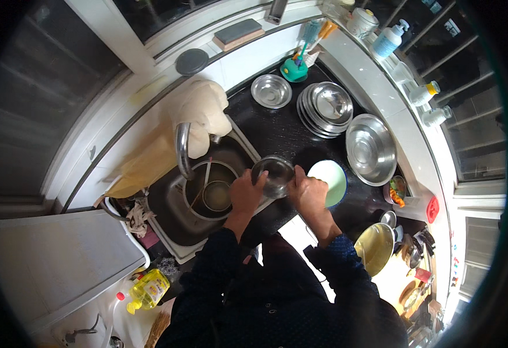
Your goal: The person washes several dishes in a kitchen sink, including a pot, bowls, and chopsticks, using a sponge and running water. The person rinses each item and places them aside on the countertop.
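Observation:
Between my two hands is a small stainless steel bowl (275,176), held over the right rim of the sink. My left hand (246,193) grips its left side, thumb over the edge. On the opposite side my right hand (308,191) pinches the rim. Just beyond that hand a pale green enamel bowl (334,182) with a blue rim stands on the black counter (262,128). Inside the steel sink (167,217) sits a large basin (193,182), with a smaller bowl of cloudy water (217,195) and chopsticks in it.
A curved faucet (183,150) arches over the sink. Farther back are a steel bowl (271,91), stacked steel dishes (326,108) and a wide steel basin (371,150). A yellowish pot (373,248) stands at right. Yellow detergent (150,289) lies at lower left.

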`<control>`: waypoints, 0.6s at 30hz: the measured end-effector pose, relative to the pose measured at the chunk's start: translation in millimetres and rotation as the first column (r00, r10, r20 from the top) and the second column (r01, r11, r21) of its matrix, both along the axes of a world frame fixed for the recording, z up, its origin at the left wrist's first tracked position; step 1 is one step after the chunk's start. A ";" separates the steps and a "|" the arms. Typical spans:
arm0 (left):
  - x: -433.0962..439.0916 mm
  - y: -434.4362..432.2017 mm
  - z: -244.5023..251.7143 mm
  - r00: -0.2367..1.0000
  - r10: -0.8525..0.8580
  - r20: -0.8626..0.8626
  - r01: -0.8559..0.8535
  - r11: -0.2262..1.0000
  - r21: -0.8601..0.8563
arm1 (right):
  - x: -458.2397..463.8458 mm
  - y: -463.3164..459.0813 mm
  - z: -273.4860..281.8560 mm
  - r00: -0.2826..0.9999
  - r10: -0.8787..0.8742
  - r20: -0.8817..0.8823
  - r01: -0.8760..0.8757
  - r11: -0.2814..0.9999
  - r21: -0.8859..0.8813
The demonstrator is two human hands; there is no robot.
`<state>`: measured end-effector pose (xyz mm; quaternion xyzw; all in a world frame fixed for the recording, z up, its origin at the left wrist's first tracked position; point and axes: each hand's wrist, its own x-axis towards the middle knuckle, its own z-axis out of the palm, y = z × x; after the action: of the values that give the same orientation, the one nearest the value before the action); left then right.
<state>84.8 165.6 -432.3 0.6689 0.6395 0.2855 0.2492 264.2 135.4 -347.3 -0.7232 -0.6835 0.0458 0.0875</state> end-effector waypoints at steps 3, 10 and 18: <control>4.5 -1.0 -1.3 0.995 -0.096 0.025 0.096 0.995 -0.018 | 16.5 -14.2 -7.2 0.999 -0.028 0.020 0.029 0.998 -0.047; -37.5 -39.7 -62.1 0.942 -0.039 0.333 0.100 0.981 -0.169 | 112.4 -51.5 -29.8 0.927 -0.374 0.004 0.374 0.927 0.021; -157.4 -61.5 -180.4 0.903 0.163 -0.398 -0.169 0.985 0.020 | 152.0 -51.8 -74.1 0.812 -0.574 -0.107 0.494 0.773 -0.398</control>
<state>-72.6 104.1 -612.7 0.6542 0.7336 0.1586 0.0937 416.2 83.6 -421.5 -0.8818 -0.4144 0.2211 0.0422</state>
